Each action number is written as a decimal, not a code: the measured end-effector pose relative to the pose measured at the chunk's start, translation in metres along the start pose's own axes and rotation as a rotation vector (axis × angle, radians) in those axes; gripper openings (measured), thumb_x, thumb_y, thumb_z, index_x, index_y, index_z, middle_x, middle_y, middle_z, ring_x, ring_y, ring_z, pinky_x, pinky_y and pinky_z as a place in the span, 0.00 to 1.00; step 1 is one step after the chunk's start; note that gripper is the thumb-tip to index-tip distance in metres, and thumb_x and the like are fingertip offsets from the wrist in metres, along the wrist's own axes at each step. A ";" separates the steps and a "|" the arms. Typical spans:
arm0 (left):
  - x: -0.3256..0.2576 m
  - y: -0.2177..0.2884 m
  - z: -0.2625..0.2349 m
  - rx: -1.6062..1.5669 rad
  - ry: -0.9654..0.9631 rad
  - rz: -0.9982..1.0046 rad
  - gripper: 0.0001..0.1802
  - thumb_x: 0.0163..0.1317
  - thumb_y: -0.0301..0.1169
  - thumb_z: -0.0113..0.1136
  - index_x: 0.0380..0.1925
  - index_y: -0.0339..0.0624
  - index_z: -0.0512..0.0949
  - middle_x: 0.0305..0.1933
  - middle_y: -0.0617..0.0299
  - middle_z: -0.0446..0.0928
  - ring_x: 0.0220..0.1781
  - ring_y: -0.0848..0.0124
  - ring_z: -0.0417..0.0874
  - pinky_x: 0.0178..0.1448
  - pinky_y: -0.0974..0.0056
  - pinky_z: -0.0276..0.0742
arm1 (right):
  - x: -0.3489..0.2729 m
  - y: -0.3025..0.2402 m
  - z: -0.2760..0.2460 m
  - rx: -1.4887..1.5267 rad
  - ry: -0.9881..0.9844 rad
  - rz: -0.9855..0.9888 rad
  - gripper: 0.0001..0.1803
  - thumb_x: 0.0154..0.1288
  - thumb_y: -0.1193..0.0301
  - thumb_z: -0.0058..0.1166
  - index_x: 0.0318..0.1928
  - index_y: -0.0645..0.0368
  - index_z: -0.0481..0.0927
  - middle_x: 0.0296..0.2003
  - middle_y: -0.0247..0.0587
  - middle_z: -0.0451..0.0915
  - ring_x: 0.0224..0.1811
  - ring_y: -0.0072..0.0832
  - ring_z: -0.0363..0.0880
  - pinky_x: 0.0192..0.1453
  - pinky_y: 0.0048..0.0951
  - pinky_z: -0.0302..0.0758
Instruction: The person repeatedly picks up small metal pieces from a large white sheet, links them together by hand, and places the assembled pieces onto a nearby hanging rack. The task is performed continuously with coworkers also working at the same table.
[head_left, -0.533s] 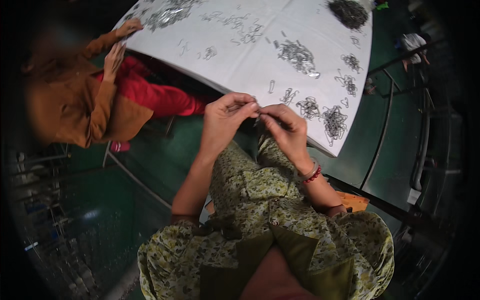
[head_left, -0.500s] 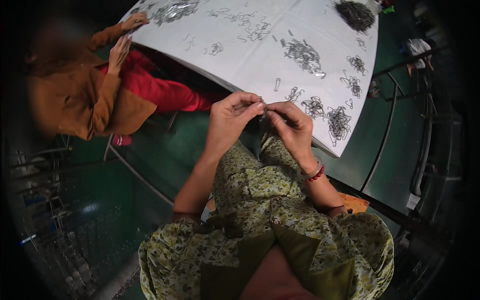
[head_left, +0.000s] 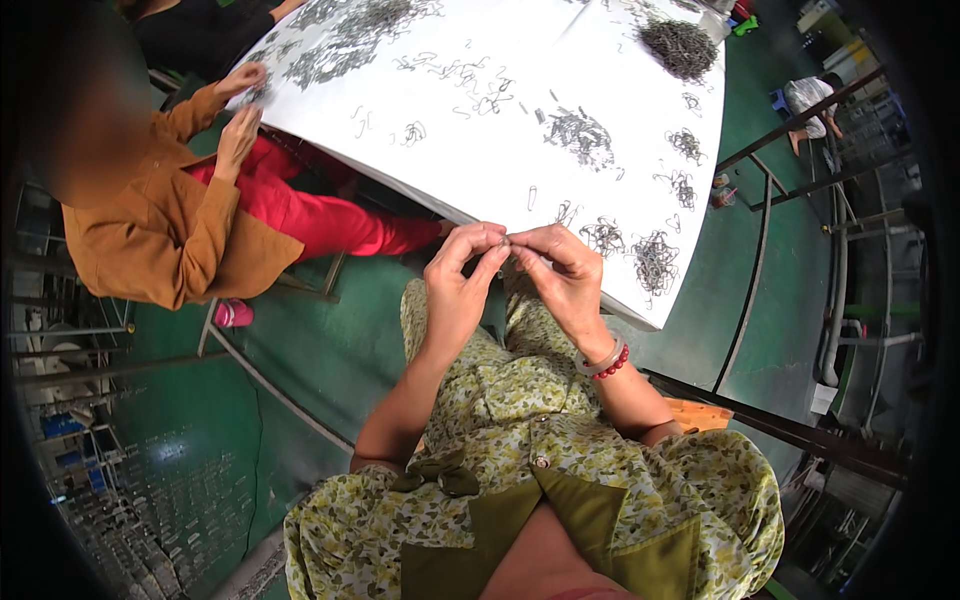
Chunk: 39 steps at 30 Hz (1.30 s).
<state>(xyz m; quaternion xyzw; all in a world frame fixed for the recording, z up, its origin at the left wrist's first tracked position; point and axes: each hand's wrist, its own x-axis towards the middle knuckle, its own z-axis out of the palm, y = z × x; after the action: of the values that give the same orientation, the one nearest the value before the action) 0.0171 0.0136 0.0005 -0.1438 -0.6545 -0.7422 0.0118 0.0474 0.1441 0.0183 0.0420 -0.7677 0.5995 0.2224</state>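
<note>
My left hand [head_left: 458,285] and my right hand [head_left: 568,278] meet in front of me at the table's near edge. Thumbs and forefingers of both are pinched together on one small dark metal piece [head_left: 505,241], mostly hidden by the fingertips, so its exact shape cannot be read. Just beyond lie a loose pile of bent wire hooks [head_left: 655,262], a smaller heap of wire hooks [head_left: 603,236] and a single elongated wire loop [head_left: 532,197]. Farther up is a heap of short flat metal clips [head_left: 578,138].
The white-covered table [head_left: 450,165] carries a big dark wire pile [head_left: 678,48] at the far right and scattered metal parts at far left. A co-worker in a brown jacket [head_left: 150,220] handles parts at the left edge. Metal rails [head_left: 755,270] stand right.
The whole view has shifted, so the table sits slightly farther left and my hands lower in the picture. Both hands keep their pinch together. The picture is brighter.
</note>
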 end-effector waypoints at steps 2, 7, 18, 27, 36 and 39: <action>-0.002 -0.001 0.004 -0.085 0.023 -0.047 0.05 0.58 0.22 0.57 0.34 0.33 0.74 0.40 0.57 0.77 0.40 0.74 0.77 0.45 0.69 0.74 | 0.002 0.002 -0.001 -0.031 0.004 -0.066 0.10 0.51 0.86 0.56 0.35 0.64 0.82 0.29 0.40 0.80 0.30 0.25 0.78 0.34 0.22 0.74; 0.005 0.007 0.013 -0.213 0.063 -0.035 0.03 0.61 0.19 0.52 0.36 0.33 0.72 0.39 0.55 0.77 0.44 0.71 0.77 0.51 0.69 0.72 | 0.006 -0.002 -0.004 -0.063 0.008 -0.070 0.09 0.51 0.85 0.58 0.36 0.65 0.82 0.29 0.40 0.80 0.30 0.23 0.77 0.33 0.19 0.72; 0.017 0.010 0.012 -0.110 0.034 -0.042 0.04 0.59 0.17 0.55 0.34 0.34 0.73 0.36 0.58 0.77 0.39 0.74 0.77 0.45 0.72 0.73 | 0.100 0.144 -0.142 -0.667 -0.043 0.072 0.09 0.53 0.75 0.54 0.34 0.65 0.81 0.27 0.51 0.78 0.30 0.42 0.78 0.35 0.34 0.73; 0.020 0.006 0.005 -0.114 0.058 -0.031 0.03 0.58 0.18 0.56 0.33 0.33 0.74 0.35 0.60 0.77 0.36 0.77 0.75 0.41 0.73 0.73 | 0.115 0.158 -0.132 -1.117 -0.301 -0.097 0.02 0.47 0.82 0.50 0.24 0.67 0.75 0.25 0.56 0.76 0.32 0.43 0.77 0.40 0.37 0.75; 0.006 0.004 0.002 -0.049 0.086 -0.059 0.03 0.57 0.20 0.58 0.32 0.32 0.76 0.33 0.63 0.77 0.33 0.80 0.73 0.39 0.75 0.71 | 0.049 -0.003 -0.049 0.236 -0.277 0.278 0.05 0.57 0.82 0.53 0.35 0.65 0.77 0.31 0.33 0.78 0.34 0.17 0.76 0.41 0.20 0.74; 0.004 0.005 0.005 -0.067 0.057 -0.067 0.04 0.57 0.20 0.59 0.33 0.32 0.76 0.33 0.63 0.77 0.35 0.79 0.74 0.39 0.75 0.71 | 0.027 -0.023 -0.028 0.201 -0.229 0.152 0.06 0.54 0.81 0.55 0.35 0.66 0.78 0.28 0.34 0.78 0.33 0.17 0.76 0.39 0.20 0.74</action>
<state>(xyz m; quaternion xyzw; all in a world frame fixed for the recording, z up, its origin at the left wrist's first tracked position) 0.0152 0.0188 0.0073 -0.1008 -0.6331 -0.7675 0.0010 0.0392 0.1695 0.0550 0.0741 -0.7250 0.6798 0.0822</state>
